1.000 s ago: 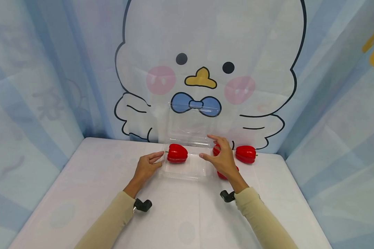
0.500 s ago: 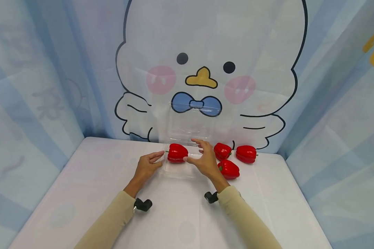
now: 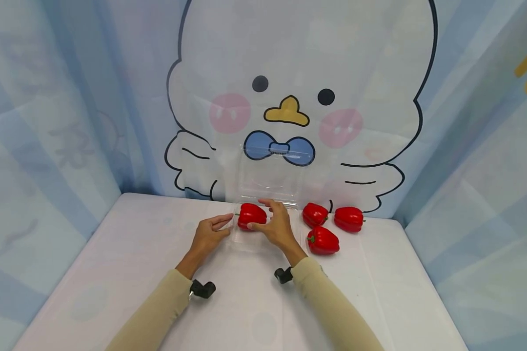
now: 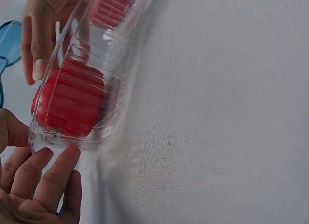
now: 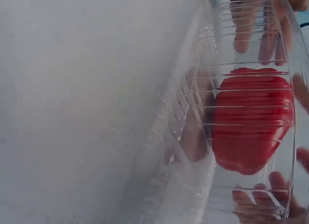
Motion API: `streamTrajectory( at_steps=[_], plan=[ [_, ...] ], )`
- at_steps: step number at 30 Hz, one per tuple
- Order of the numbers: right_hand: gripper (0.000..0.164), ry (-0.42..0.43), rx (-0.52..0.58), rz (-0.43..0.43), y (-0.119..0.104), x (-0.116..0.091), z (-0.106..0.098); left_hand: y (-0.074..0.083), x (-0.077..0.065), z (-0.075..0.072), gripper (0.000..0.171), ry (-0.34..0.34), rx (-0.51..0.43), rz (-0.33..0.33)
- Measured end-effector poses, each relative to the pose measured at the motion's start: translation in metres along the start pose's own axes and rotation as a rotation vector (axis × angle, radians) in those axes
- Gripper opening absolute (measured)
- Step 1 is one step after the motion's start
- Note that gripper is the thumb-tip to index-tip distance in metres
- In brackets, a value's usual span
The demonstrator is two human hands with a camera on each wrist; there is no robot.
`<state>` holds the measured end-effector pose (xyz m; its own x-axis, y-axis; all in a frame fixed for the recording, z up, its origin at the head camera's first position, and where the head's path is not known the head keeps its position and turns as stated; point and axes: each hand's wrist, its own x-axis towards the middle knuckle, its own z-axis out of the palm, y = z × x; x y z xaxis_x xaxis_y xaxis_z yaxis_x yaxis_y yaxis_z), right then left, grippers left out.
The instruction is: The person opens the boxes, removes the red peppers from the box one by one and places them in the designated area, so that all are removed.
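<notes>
A red bell pepper [image 3: 249, 214] lies on its side within the left part of a clear plastic clamshell box [image 3: 254, 243], its stem toward the left. The box's lid [image 3: 268, 178] stands raised at the back. My left hand [image 3: 208, 236] holds the box's left edge, thumb at the rim and fingers [image 4: 58, 175] against the outer wall. My right hand [image 3: 278, 226] reaches over the box from the right, thumb and fingers spread about the pepper's right end. Whether they touch it I cannot tell. Through the ribbed wall, the right wrist view shows the pepper [image 5: 253, 120].
To the right of the box lie three more red bell peppers: one at the back [image 3: 314, 215], one farther right [image 3: 349, 219] and one in front [image 3: 323, 240]. A pale cloth covers the table [image 3: 127, 273]. A printed curtain [image 3: 369, 58] hangs close behind.
My right hand has moved left from over the loose peppers to the pepper in the box, uncovering those peppers. My left hand has stayed at the box's edge.
</notes>
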<state>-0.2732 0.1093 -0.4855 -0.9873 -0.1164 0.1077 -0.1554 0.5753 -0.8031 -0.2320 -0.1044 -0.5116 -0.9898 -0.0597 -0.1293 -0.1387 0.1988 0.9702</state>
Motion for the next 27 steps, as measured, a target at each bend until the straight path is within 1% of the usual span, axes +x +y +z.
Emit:
streamTrajectory(
  at_steps=[7, 10, 15, 21, 27],
  plan=[
    [0.075, -0.016, -0.024, 0.034, -0.003, 0.008, 0.013, 0.000, -0.001, 0.001, 0.047, 0.005, -0.008, 0.000],
    [0.075, -0.019, -0.040, 0.044, -0.005, 0.011, 0.017, 0.000, -0.001, 0.000, 0.047, 0.002, -0.007, 0.015],
    [0.074, -0.024, -0.045, 0.073, -0.008, 0.011, 0.021, 0.002, -0.002, 0.001, 0.047, 0.006, 0.000, 0.000],
    [0.074, -0.018, -0.039, 0.087, -0.013, 0.009, 0.018, 0.002, -0.001, 0.001, 0.048, 0.008, 0.014, -0.006],
    [0.074, -0.010, -0.038, 0.070, -0.017, 0.005, 0.008, 0.001, 0.000, 0.002, 0.046, 0.016, 0.013, -0.012]
  ],
)
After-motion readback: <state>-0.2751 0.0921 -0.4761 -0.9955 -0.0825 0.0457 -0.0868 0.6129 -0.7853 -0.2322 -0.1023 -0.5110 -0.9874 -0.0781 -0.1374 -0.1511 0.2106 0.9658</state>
